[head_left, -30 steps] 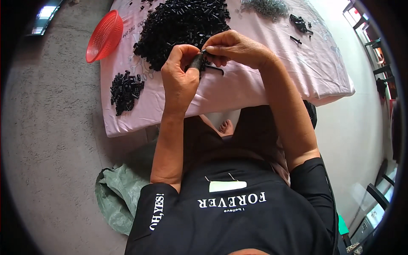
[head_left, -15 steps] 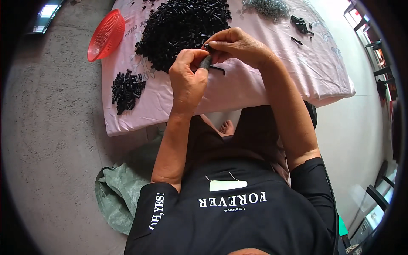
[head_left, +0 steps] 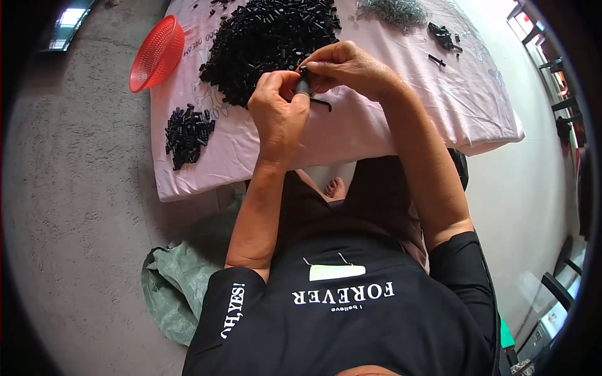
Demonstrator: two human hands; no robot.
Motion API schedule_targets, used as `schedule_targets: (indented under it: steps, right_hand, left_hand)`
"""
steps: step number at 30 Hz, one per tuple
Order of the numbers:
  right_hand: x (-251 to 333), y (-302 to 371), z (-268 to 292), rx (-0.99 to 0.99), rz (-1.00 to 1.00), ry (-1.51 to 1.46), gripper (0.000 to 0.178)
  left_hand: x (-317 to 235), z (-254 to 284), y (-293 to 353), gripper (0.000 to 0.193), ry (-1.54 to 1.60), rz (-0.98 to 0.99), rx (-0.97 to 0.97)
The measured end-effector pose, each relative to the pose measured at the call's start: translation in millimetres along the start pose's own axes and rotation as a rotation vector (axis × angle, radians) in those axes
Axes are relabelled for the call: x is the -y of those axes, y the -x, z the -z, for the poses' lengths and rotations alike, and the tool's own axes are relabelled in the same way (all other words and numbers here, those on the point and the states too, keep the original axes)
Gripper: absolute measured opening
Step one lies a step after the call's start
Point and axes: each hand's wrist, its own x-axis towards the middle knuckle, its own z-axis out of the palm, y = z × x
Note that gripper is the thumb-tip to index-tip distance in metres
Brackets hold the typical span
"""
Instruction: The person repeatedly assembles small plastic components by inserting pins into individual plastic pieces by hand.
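Observation:
Over the near edge of the big pile of small black plastic parts [head_left: 263, 44], my two hands meet with fingertips close together. My left hand [head_left: 279, 113] is closed in a pinch, its thumb covered by a dark grey wrap [head_left: 303, 85]. Opposite it, my right hand [head_left: 354, 70] pinches a small black part [head_left: 304, 71] between thumb and forefinger, against the left fingertips. What else the left fingers hold is hidden. A thin black bent piece [head_left: 323, 103] shows just below the hands; whether it is held or lies on the cloth I cannot tell.
A pink cloth [head_left: 451, 106] covers the table. On it are a tilted red basket [head_left: 157, 55], a smaller black pile [head_left: 188, 135] at left, clear parts [head_left: 395, 12] at the back and loose black pieces [head_left: 444, 37] at right. A green-grey sack [head_left: 179, 288] lies on the floor.
Both hands stay in nearly the same place. My left hand has turned slightly, bringing the wrapped thumb more upright under the small black part.

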Motion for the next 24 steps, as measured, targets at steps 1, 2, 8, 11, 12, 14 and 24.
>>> schedule_targets:
  steps: [1,2,8,11,12,14,24]
  right_hand:
    - [0,0,0,-0.002,-0.006,-0.009,0.029]
    - [-1,0,1,-0.004,-0.006,-0.009,0.029]
    - [2,3,1,0.000,0.031,-0.043,0.029]
    - [5,5,1,0.038,0.012,-0.017,0.028]
    - [5,5,1,0.059,0.011,-0.024,0.028]
    - [7,6,1,0.080,0.010,-0.031,0.028]
    - [13,9,-1,0.127,-0.013,0.036,0.025]
  left_hand:
    - [2,0,0,0.019,0.029,0.004,-0.008]
    - [3,1,0,0.019,0.058,0.009,-0.017]
    - [9,13,3,0.024,0.265,0.043,0.026]
    - [10,15,5,0.025,0.332,0.054,0.041]
    - [9,15,6,0.026,0.360,0.063,0.046]
    - [8,16,7,0.026,0.361,0.079,0.050]
    - [1,23,8,0.025,0.290,0.061,0.045]
